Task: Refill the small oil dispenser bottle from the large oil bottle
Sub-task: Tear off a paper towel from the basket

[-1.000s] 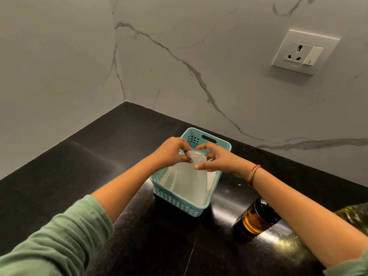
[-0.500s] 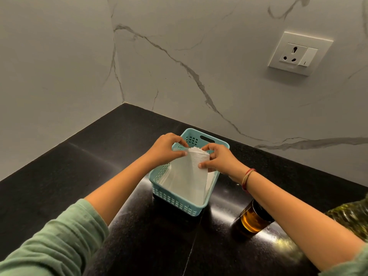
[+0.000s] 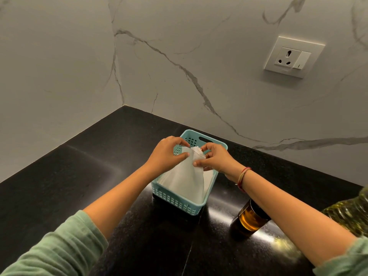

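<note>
A white paper napkin [image 3: 185, 180] rises out of a light blue plastic basket [image 3: 175, 200] on the black counter. My left hand [image 3: 167, 153] pinches the napkin's upper left edge and my right hand [image 3: 214, 158] pinches its upper right edge, both above the basket's far end. The small oil dispenser bottle [image 3: 250, 221], amber glass with golden oil inside, stands right of the basket, partly hidden under my right forearm. The large oil bottle [image 3: 350, 214], yellowish and ribbed, shows only in part at the right edge.
The black stone counter [image 3: 79, 176] runs into a corner of grey marble walls. A white wall socket with a switch [image 3: 292, 56] sits high on the right wall. Bare counter lies left of and in front of the basket.
Both hands have drawn the napkin up out of the basket, so more of the sheet stands free. The bottles have not moved.
</note>
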Demonstrator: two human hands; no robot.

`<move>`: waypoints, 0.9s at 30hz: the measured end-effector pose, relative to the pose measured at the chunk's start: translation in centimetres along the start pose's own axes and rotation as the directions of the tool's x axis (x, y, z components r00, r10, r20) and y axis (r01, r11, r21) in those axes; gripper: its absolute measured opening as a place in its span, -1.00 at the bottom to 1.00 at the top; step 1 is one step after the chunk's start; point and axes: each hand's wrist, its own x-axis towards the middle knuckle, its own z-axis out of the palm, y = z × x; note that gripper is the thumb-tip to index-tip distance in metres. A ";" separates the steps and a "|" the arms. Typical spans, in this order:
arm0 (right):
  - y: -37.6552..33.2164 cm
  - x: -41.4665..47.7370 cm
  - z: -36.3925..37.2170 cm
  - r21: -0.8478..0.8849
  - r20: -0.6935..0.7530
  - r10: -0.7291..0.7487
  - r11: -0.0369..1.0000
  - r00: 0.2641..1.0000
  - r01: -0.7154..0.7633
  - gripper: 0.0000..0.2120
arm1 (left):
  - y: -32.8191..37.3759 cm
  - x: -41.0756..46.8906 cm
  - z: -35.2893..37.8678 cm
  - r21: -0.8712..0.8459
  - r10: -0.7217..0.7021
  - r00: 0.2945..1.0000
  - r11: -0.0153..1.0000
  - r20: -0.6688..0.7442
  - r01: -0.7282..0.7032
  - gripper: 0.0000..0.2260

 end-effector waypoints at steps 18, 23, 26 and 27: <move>-1.2 -0.7 0.1 0.283 0.088 0.010 0.959 0.996 -0.035 -0.66 | 2.1 -3.1 0.8 -0.667 -0.256 0.959 0.694 0.126 0.273 -0.63; -1.7 -1.1 0.0 0.475 0.121 0.027 0.876 0.992 -0.082 -0.77 | 2.3 -2.8 0.8 -0.701 -0.297 0.949 0.654 0.107 0.284 -0.67; -1.6 -0.9 -0.4 0.546 0.126 0.057 0.830 0.990 -0.117 -0.79 | 2.1 -2.6 0.8 -0.715 -0.327 0.941 0.639 0.081 0.284 -0.66; -1.6 -0.9 -0.5 0.551 0.132 0.053 0.826 0.990 -0.118 -0.80 | 2.1 -2.6 0.7 -0.716 -0.330 0.941 0.639 0.076 0.282 -0.65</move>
